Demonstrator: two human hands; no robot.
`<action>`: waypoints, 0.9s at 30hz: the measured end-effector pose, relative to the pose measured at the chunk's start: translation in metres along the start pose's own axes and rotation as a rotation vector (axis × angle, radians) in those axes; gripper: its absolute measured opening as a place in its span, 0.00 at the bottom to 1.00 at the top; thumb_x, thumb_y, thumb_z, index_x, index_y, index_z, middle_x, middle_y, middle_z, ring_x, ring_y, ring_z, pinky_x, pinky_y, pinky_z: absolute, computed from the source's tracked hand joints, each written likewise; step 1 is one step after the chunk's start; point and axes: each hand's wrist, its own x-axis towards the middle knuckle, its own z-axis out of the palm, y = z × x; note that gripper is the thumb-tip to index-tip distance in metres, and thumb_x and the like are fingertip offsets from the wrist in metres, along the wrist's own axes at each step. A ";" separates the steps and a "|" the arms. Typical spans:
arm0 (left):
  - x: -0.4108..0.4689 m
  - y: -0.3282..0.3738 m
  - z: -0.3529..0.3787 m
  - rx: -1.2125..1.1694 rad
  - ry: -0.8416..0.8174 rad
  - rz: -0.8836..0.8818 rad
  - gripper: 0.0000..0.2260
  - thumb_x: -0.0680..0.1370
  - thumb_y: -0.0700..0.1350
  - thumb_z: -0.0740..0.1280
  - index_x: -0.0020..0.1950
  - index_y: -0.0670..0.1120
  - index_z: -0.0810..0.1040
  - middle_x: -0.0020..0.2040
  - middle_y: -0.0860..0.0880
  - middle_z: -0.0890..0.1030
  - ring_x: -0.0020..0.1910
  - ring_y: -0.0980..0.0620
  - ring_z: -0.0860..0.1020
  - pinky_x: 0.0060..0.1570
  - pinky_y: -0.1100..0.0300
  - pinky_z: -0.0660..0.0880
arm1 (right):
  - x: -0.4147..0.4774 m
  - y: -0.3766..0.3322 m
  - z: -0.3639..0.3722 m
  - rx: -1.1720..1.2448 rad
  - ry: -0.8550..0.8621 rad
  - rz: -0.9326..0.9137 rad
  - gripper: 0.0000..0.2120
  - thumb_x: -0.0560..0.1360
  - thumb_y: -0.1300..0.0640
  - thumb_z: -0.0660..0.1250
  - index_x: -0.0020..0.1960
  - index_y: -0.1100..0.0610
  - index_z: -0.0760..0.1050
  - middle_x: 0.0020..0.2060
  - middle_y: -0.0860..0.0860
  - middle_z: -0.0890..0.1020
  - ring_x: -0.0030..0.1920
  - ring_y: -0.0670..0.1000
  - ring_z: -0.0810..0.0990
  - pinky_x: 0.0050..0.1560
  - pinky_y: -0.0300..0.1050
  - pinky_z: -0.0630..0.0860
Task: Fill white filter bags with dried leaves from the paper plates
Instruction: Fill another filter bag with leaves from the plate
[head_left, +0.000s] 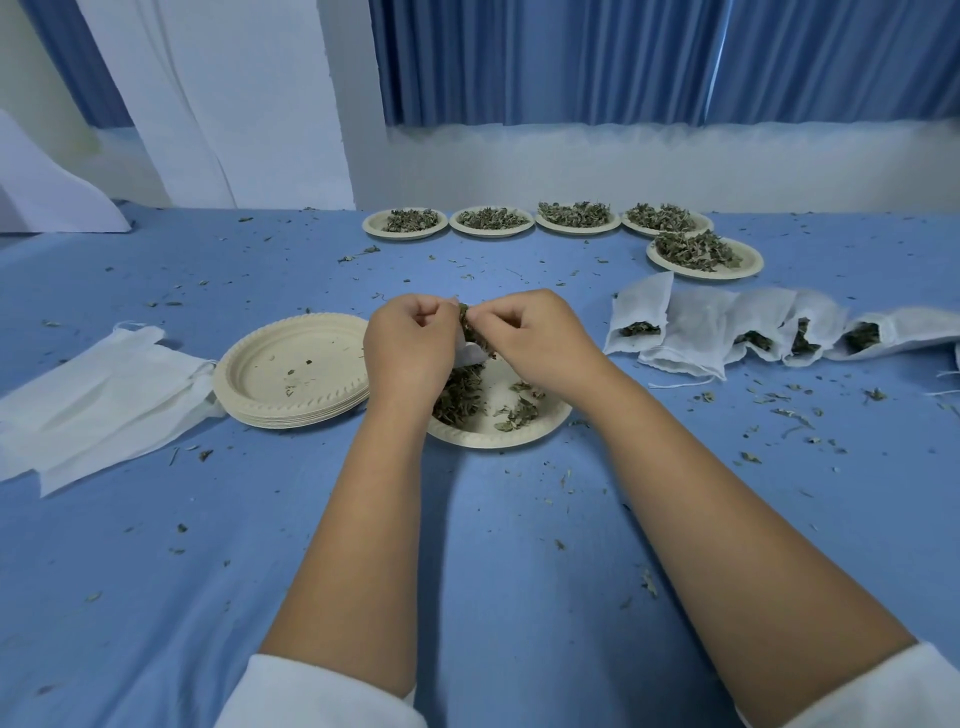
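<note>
My left hand (410, 348) and my right hand (545, 338) are raised together over a paper plate (540, 428) that carries loose dried leaves (460, 397). Between them is a white filter bag (470, 352), mostly hidden. My left hand pinches its edge. My right hand pinches a clump of dried leaves (470, 327) at the bag's mouth. Only a small white corner of the bag shows below the fingers.
A stack of empty paper plates (296, 371) sits to the left, with a pile of empty filter bags (98, 400) beyond it. Several filled bags (727, 332) lie to the right. Several plates of leaves (579, 215) line the far edge. Leaf crumbs litter the blue cloth.
</note>
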 end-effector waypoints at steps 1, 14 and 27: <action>-0.001 0.001 0.000 -0.009 -0.002 -0.001 0.08 0.77 0.43 0.66 0.39 0.44 0.81 0.25 0.58 0.77 0.25 0.65 0.76 0.33 0.70 0.70 | 0.000 0.000 0.001 0.010 0.019 0.006 0.17 0.79 0.57 0.65 0.32 0.49 0.80 0.24 0.50 0.75 0.28 0.49 0.67 0.31 0.42 0.66; 0.000 0.000 0.000 0.005 -0.025 0.018 0.06 0.77 0.45 0.67 0.40 0.50 0.81 0.29 0.56 0.79 0.30 0.61 0.75 0.38 0.63 0.72 | 0.004 0.004 0.002 0.245 0.063 0.165 0.11 0.78 0.62 0.64 0.43 0.51 0.82 0.39 0.47 0.84 0.41 0.44 0.81 0.45 0.38 0.78; -0.003 0.004 -0.001 -0.062 -0.057 0.023 0.09 0.78 0.42 0.66 0.39 0.50 0.80 0.25 0.57 0.77 0.23 0.61 0.76 0.27 0.71 0.68 | 0.000 0.002 0.001 0.338 0.150 0.126 0.08 0.70 0.70 0.73 0.40 0.58 0.78 0.36 0.54 0.83 0.36 0.51 0.81 0.46 0.50 0.82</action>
